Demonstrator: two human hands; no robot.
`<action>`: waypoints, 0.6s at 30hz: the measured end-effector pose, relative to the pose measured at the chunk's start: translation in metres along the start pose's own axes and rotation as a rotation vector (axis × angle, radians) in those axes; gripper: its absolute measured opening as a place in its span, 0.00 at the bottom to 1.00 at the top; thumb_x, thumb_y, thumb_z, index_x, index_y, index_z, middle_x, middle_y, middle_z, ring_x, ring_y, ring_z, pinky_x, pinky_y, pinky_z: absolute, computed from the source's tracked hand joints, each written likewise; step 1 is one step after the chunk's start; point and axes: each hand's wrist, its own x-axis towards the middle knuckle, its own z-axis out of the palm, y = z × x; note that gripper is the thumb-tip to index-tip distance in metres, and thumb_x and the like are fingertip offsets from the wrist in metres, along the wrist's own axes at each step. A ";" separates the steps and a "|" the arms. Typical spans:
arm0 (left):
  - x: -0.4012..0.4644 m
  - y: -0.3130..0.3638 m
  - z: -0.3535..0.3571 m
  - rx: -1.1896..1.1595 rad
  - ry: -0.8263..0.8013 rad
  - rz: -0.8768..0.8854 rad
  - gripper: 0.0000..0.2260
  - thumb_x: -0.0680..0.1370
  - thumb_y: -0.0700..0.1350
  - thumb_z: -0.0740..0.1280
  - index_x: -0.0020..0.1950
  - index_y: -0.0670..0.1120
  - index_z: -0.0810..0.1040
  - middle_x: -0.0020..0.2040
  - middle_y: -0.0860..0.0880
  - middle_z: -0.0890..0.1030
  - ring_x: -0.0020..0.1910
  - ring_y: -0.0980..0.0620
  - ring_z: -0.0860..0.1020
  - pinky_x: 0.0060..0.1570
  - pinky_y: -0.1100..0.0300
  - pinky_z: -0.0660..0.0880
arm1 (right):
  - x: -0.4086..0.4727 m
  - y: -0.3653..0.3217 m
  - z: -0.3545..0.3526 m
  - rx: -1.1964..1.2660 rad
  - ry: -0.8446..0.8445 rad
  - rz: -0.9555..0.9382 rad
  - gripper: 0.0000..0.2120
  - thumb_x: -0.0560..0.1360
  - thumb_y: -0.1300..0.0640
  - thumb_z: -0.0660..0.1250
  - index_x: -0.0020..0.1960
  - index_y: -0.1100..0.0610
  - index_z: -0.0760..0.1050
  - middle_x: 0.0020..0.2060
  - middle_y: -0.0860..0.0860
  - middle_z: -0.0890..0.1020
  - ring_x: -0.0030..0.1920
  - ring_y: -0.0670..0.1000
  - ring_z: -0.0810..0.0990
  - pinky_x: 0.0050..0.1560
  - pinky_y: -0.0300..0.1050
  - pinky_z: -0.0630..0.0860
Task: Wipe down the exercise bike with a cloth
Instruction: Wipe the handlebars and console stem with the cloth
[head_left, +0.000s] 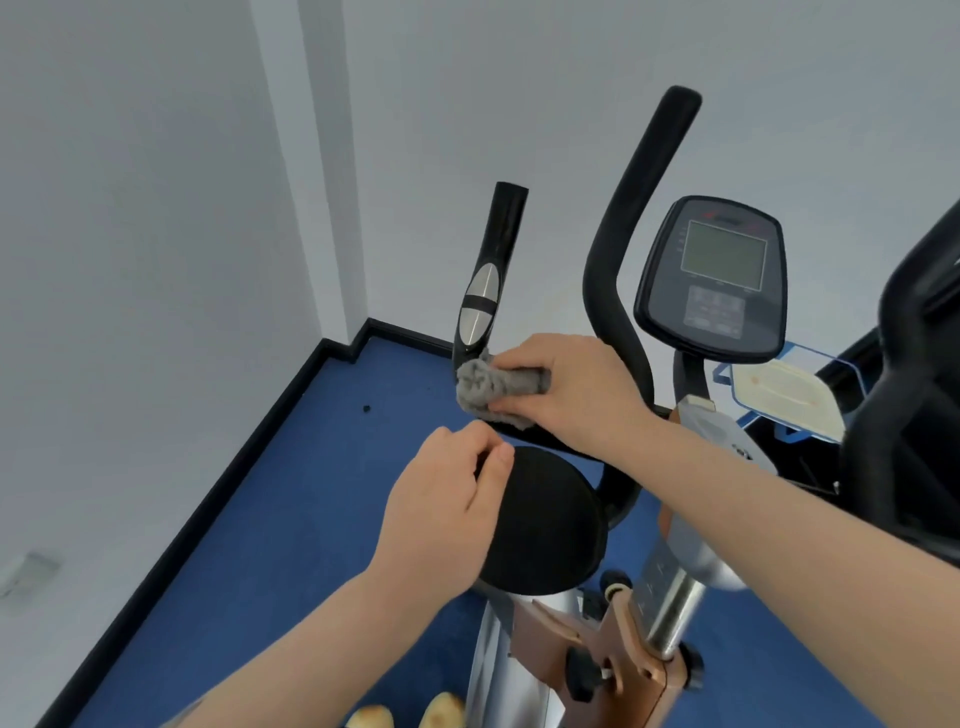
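Both hands are kept busy at the exercise bike (670, 597). A bunched grey cloth (491, 387) is gripped by the right hand (576, 389), fingers curled round it, and it's pressed against the bend of the left handlebar (488, 280), right below the silver pulse-sensor plates (480, 304). So the cloth is found on the bike itself, at the base of that upright grip, touching the black tube.

The left hand (441, 509) is held just in front of the round black pad (545, 519), fingers loosely curled with the tips close to the thumb. Whether something tiny is pinched there can't really be told, but nothing is seen in it.

Further back, the curved foam-covered handlebar (631, 249) is seen rising tall beside the console (714, 280), whose grey screen is blank. The silver seat post and copper-coloured frame parts are visible lower right, with a black adjustment knob (584, 673) on the frame.

Everything is set on a blue carpet (291, 509) in a corner with white walls and a dark skirting board (208, 467). A small dark speck (367, 408) is spotted on the carpet near the wall. Two yellowish shoe tips (410, 714) are caught at the bottom edge.
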 end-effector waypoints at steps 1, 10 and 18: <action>0.000 0.000 0.000 -0.003 0.001 0.005 0.10 0.81 0.55 0.54 0.41 0.56 0.68 0.36 0.53 0.70 0.40 0.57 0.70 0.38 0.66 0.66 | 0.005 -0.004 0.000 0.011 0.007 -0.001 0.10 0.69 0.47 0.75 0.49 0.43 0.81 0.43 0.43 0.83 0.46 0.46 0.80 0.49 0.52 0.78; 0.000 0.001 -0.001 -0.009 -0.007 0.006 0.11 0.80 0.56 0.53 0.42 0.56 0.69 0.37 0.53 0.71 0.41 0.58 0.70 0.40 0.65 0.66 | 0.009 -0.003 0.012 -0.096 0.094 -0.148 0.12 0.74 0.48 0.70 0.53 0.45 0.69 0.50 0.42 0.71 0.43 0.50 0.76 0.39 0.44 0.70; 0.001 -0.002 -0.001 0.006 -0.001 0.033 0.10 0.80 0.56 0.53 0.40 0.57 0.67 0.36 0.53 0.70 0.40 0.56 0.70 0.37 0.64 0.66 | 0.011 -0.004 0.009 -0.045 -0.039 -0.161 0.14 0.69 0.39 0.71 0.48 0.41 0.70 0.50 0.40 0.70 0.46 0.44 0.74 0.47 0.40 0.72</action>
